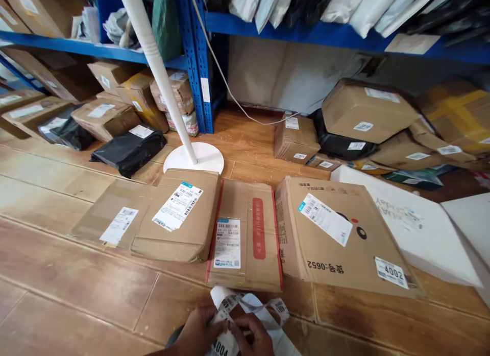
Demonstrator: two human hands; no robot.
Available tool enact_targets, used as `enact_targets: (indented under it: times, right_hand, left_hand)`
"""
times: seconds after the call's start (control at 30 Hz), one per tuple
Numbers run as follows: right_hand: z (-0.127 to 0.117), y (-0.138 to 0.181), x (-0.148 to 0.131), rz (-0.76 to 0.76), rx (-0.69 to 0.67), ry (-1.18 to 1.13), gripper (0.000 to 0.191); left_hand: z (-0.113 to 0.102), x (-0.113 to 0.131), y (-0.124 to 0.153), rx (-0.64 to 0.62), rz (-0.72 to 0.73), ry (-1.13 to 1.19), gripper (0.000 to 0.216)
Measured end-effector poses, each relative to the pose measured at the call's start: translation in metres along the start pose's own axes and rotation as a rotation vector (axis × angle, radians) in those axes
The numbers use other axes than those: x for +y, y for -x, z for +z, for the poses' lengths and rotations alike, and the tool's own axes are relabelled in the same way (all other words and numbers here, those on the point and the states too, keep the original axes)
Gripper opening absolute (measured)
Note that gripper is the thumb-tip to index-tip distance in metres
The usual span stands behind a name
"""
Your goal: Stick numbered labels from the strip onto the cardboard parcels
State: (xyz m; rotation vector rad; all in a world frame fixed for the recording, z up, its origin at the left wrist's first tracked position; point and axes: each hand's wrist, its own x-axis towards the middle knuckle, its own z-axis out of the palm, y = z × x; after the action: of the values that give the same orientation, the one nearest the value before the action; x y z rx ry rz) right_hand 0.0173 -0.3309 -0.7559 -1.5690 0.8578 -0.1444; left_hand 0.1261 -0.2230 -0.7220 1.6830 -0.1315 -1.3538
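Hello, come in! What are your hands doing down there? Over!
Left hand and right hand: both grip the label strip. Boxes in a row just ahead, the red-taped box nearest. Over.

Parcel depot or courier pickup storeroom; blue steel shelving along wall, stuffed with cardboard boxes and poly mailers; more cartons piled under shelves on wood-look floor; row of flat boxes laid out in front, each with printed shipping label; one box carries handwritten-style number and small sticker "4002"; black plastic bag parcels among cartons; white stand base on floor; strip of number stickers in hands at bottom edge.
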Motion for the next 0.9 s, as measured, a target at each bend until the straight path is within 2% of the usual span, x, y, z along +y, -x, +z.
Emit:
enact_targets:
  times: [0.1,0.23,0.37,0.53,0.6,0.67,0.77,0.83,0.9]
  right_hand:
    - [0.004,-0.007,-0.001,-0.092,0.121,0.000,0.035]
    - [0.006,-0.007,-0.002,-0.154,0.217,0.032,0.027]
    - [0.004,0.001,0.007,-0.192,0.233,0.094,0.026]
    - [-0.025,-0.013,0.001,-0.183,0.354,0.170,0.029]
    - [-0.039,-0.020,-0.010,-0.293,0.326,0.264,0.018]
    - [-0.047,-0.022,-0.022,-0.489,0.255,0.333,0.006]
    - [-0.047,-0.014,-0.038,-0.798,0.037,0.326,0.011]
    - [-0.041,-0.008,-0.045,-0.851,-0.088,0.274,0.013]
    - [-0.035,-0.005,-0.046,-0.780,-0.033,0.235,0.014]
  left_hand:
    - [-0.002,-0.002,-0.010,0.062,-0.032,-0.191,0.041]
    - [-0.015,0.011,-0.016,-0.089,-0.039,-0.479,0.028]
    - [-0.036,0.024,-0.013,-0.225,0.015,-0.638,0.020]
    - [-0.062,0.037,0.000,-0.343,0.171,-1.025,0.033]
    - [-0.070,0.047,0.007,-0.373,0.222,-1.052,0.032]
    - [-0.073,0.060,0.013,-0.386,0.347,-1.020,0.030]
    - [-0.066,0.075,0.016,-0.320,0.587,-1.021,0.024]
    - [-0.055,0.071,0.011,-0.229,0.715,-1.077,0.020]
    - [-0.043,0.055,0.001,-0.177,0.816,-1.165,0.019]
